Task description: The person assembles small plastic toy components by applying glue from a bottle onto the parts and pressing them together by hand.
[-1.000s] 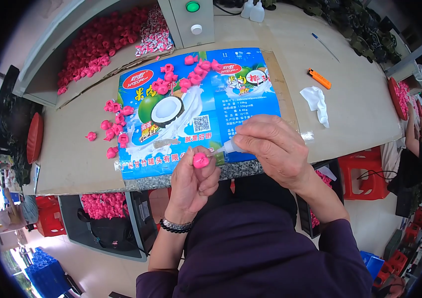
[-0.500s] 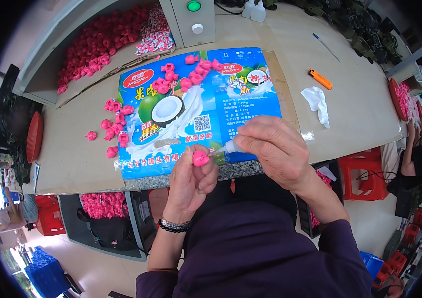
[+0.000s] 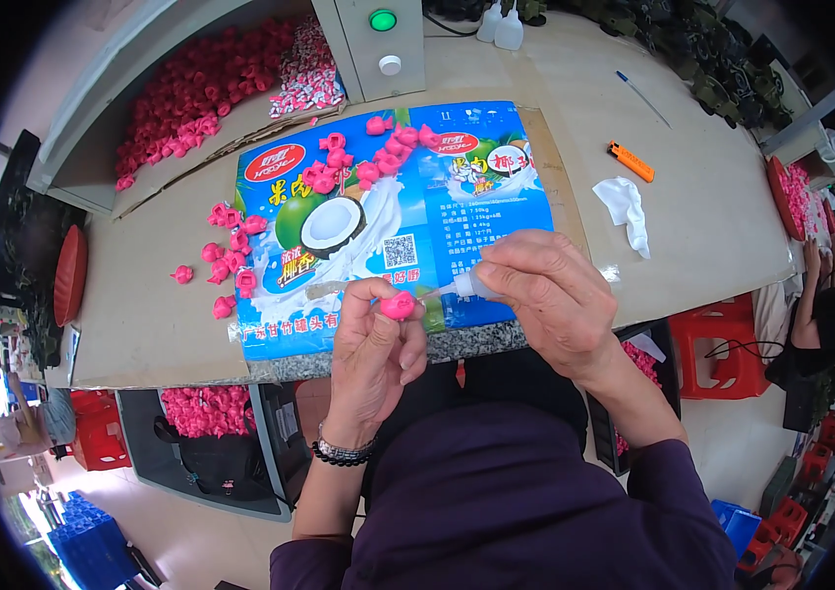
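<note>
My left hand pinches a small round pink plastic piece between thumb and fingers, just over the front edge of the table. From the right, my right hand grips a small white squeeze bottle. Its thin nozzle points left at the pink piece; whether the tip touches it I cannot tell. Beneath both hands lies a flat blue cardboard sheet printed with coconuts. Loose pink pieces are scattered along its left side, and more pink pieces sit toward its far edge.
A large heap of pink pieces fills the bay at the back left. An orange lighter, a crumpled white tissue and a pen lie at right. White bottles stand at the back. Another person's arm shows far right.
The left fingers have shifted their hold on the pink piece, which has risen slightly and turned. My right hand keeps the bottle's nozzle close to it.
</note>
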Tool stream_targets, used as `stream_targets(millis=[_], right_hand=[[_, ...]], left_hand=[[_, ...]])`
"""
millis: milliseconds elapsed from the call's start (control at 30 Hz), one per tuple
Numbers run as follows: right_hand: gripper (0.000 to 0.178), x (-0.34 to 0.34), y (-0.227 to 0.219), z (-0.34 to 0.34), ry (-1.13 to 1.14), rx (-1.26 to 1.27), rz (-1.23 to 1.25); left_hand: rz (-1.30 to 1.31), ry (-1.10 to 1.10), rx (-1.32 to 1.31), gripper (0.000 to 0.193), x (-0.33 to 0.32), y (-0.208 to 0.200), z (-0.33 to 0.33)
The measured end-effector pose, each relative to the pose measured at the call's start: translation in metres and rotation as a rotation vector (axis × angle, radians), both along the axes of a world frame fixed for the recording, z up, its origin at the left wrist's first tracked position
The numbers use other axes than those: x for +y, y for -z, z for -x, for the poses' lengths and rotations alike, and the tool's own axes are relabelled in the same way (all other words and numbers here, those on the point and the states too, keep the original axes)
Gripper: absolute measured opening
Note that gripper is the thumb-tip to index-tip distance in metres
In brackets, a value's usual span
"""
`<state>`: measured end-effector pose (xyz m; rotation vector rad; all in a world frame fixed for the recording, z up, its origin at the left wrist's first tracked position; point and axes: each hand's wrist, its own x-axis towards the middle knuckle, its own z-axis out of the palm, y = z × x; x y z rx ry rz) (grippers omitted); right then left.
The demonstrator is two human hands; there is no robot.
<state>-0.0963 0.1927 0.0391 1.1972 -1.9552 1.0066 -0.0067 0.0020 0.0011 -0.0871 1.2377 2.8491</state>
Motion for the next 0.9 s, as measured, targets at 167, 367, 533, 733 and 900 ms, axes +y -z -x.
stream_targets(millis=[167, 367, 533, 733, 900], right_hand=[[0.026, 0.000, -0.001, -0.002, -0.008, -0.033, -0.017], [0.026, 0.000, 0.000, -0.003, 0.003, -0.031, -0.007], [0.024, -0.002, -0.001, -0.002, 0.000, -0.008, 0.016], [0.028, 0.001, -0.001, -0.003, -0.002, -0.049, -0.025], [0.028, 0.006, -0.010, 0.008, 0.056, -0.327, 0.111]], left_hand=[[-0.001, -0.022, -0.011, 0.017, 0.001, -0.004, 0.000], [0.025, -0.038, 0.047, 0.014, 0.003, -0.004, 0.001], [0.056, -0.060, 0.057, 0.013, 0.004, -0.007, 0.002], [0.028, -0.043, 0.068, 0.013, 0.003, -0.004, 0.002], [-0.114, -0.011, 0.000, 0.023, -0.002, 0.001, 0.002]])
